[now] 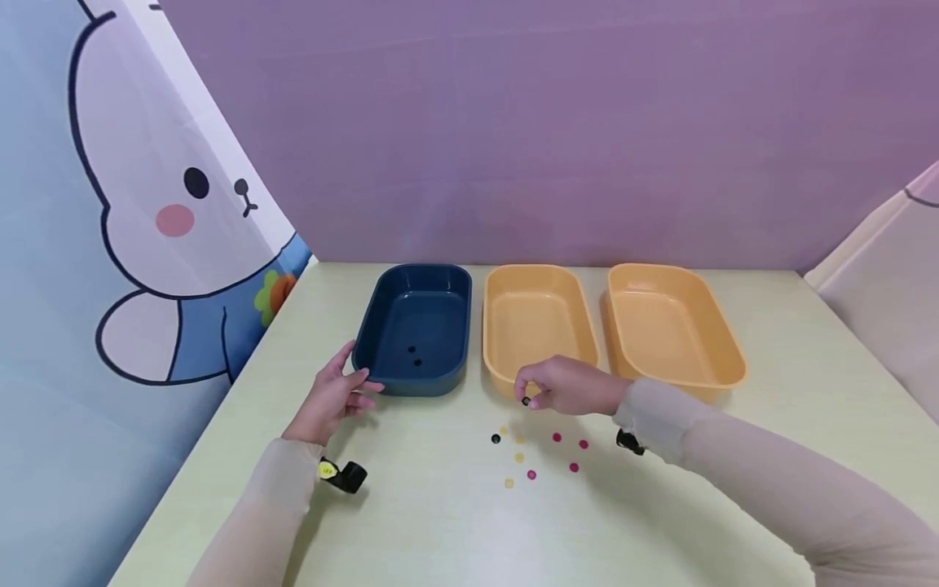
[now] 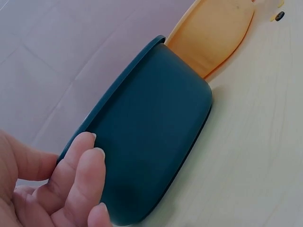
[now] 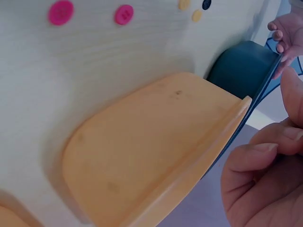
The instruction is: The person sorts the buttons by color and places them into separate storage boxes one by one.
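Note:
My right hand (image 1: pixel 561 385) pinches a small black button (image 1: pixel 526 401) between thumb and fingertips, above the near edge of the middle yellow bin (image 1: pixel 539 314). In the right wrist view the curled fingers hide that button. My left hand (image 1: pixel 333 395) rests against the near left corner of the dark blue bin (image 1: pixel 420 388), its fingers loosely spread against the outer wall in the left wrist view. Two black buttons (image 1: pixel 414 356) lie inside the blue bin. Another black button (image 1: pixel 495 439) sits on the table beside several yellow buttons (image 1: pixel 519 457) and several pink buttons (image 1: pixel 574 467).
A second yellow bin (image 1: pixel 671 326) stands at the right of the row. Behind the pale table (image 1: pixel 425 505) hangs a purple cloth (image 1: pixel 557 130). A cloth with a cartoon figure (image 1: pixel 147 204) borders the left side.

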The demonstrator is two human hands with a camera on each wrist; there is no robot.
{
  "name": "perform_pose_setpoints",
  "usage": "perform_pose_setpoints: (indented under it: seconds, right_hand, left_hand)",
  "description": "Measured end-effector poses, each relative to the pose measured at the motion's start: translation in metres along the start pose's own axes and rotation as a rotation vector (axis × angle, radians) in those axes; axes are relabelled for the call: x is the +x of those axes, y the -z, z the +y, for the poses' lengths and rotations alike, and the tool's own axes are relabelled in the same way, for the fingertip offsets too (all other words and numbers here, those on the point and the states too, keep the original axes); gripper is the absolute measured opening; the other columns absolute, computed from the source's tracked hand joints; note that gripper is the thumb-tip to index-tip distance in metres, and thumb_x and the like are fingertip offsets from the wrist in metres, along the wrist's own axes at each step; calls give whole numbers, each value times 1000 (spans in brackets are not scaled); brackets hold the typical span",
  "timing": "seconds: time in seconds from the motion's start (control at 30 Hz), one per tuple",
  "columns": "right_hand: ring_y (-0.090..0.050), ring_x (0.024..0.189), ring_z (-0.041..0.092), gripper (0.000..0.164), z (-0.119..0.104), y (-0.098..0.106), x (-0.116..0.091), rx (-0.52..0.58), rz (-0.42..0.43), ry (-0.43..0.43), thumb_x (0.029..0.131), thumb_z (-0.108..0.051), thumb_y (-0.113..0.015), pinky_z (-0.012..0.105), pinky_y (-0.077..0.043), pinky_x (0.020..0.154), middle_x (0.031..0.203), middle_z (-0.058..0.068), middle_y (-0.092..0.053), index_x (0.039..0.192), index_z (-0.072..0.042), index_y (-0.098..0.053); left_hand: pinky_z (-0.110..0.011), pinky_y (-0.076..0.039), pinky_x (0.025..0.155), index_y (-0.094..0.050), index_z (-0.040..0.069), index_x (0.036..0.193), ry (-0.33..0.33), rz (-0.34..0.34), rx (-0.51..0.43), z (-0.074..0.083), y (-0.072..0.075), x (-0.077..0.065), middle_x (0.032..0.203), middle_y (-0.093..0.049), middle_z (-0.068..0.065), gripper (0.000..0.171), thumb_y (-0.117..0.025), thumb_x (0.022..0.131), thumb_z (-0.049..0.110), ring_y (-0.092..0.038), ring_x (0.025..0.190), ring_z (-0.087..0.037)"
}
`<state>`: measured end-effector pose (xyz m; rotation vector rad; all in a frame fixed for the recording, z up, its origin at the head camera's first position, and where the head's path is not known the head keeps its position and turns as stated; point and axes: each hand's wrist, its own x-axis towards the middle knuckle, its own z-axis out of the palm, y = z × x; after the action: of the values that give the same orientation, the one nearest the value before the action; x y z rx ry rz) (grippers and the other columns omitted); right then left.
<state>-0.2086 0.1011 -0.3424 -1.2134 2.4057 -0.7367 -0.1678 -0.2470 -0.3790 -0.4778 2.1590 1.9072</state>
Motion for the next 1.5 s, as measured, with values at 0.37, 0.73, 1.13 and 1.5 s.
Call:
perform_pose_setpoints:
  seconds: [0.37, 0.73, 1.13, 1.5]
  right_hand:
    - [-38, 57, 7, 10, 1, -2, 10, 6, 24, 6, 88, -1, -66, 24, -41, 63, 62, -7, -39, 96, -8, -66]
    - [-39, 56, 8, 10, 3, -3, 22, 28, 55, 33, 87, 1, -66, 24, -41, 63, 64, -6, -45, 96, -4, -66]
    - [-34, 53, 10, 10, 0, 4, 45, 61, 65, 10, 89, -1, -65, 24, -40, 64, 60, -6, -36, 98, -5, -64]
    - [-44, 61, 12, 9, -5, 9, 76, 14, 48, 43, 90, -2, -65, 24, -44, 68, 76, 0, -59, 98, -5, -65]
  left_hand:
    - [-23, -46, 61, 3, 25, 155, -5, -21, -62, -1, 1, -2, 78, -69, 6, 67, -39, 104, 15, -62, 54, -9]
    - [-23, -44, 59, 2, 23, 155, -8, -6, -66, -3, -1, -1, 77, -70, 6, 66, -40, 104, 15, -60, 52, -8]
    - [-22, -45, 54, 1, 22, 155, -6, 11, -65, -3, -1, 1, 76, -69, 5, 66, -39, 104, 13, -59, 50, -8]
    - [-22, -45, 54, 0, 22, 155, -9, 17, -61, -3, -3, 1, 76, -69, 4, 66, -39, 104, 12, -59, 50, -8]
